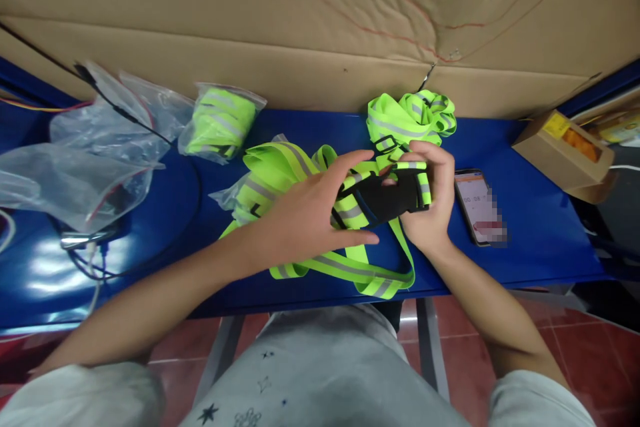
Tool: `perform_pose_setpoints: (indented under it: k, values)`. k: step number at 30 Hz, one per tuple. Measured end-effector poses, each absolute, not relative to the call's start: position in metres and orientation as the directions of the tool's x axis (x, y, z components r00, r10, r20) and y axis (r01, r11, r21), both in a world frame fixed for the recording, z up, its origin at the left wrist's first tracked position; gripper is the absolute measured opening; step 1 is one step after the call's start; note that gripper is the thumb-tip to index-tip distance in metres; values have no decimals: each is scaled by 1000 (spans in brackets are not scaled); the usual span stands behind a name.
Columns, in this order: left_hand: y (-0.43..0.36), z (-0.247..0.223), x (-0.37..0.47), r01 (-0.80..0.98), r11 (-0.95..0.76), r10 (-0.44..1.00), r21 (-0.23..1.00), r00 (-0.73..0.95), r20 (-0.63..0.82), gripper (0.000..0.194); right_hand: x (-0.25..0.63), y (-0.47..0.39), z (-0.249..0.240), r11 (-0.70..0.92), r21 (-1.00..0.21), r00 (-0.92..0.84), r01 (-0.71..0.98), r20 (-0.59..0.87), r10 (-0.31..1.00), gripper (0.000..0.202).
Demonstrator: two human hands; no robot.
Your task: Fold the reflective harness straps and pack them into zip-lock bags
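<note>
A neon-yellow reflective strap harness with grey stripes lies in loops at the middle of the table, its upper part raised between my hands. My right hand curls round the black buckle and the folded strap end; some of its fingers are hidden behind them. On the other side, my left hand has its thumb and a finger spread apart beside the buckle and strap. Whether its remaining fingers touch the strap is hidden. Under and behind my left hand, more yellow strap is bunched over a clear plastic bag.
A bagged yellow bundle and a loose strap bundle lie at the back. Clear bags and cables are at left. A phone and a small cardboard box stand right. A cardboard panel borders the blue table.
</note>
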State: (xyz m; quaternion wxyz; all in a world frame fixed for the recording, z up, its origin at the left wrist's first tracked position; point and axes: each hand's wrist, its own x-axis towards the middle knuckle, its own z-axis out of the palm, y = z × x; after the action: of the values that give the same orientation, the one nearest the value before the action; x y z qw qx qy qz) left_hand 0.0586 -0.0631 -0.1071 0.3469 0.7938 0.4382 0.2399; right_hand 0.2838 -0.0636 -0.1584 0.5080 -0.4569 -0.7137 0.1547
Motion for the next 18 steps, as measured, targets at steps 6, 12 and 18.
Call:
perform_pose_setpoints:
  k: [6,12,18]
  values:
    - [-74,-97,66,320,-150,880,935,475,-21,71,283,-67,-154,304,-945,-81,125,295,952,61]
    - [-70,-94,74,-115,230,896,966,413,-164,37,298,-58,-145,-72,-990,-534,-120,3,846,86]
    - [-77,-109,82,-317,506,817,802,473,-329,58,309,-58,-138,-273,-955,-592,-117,-154,791,47]
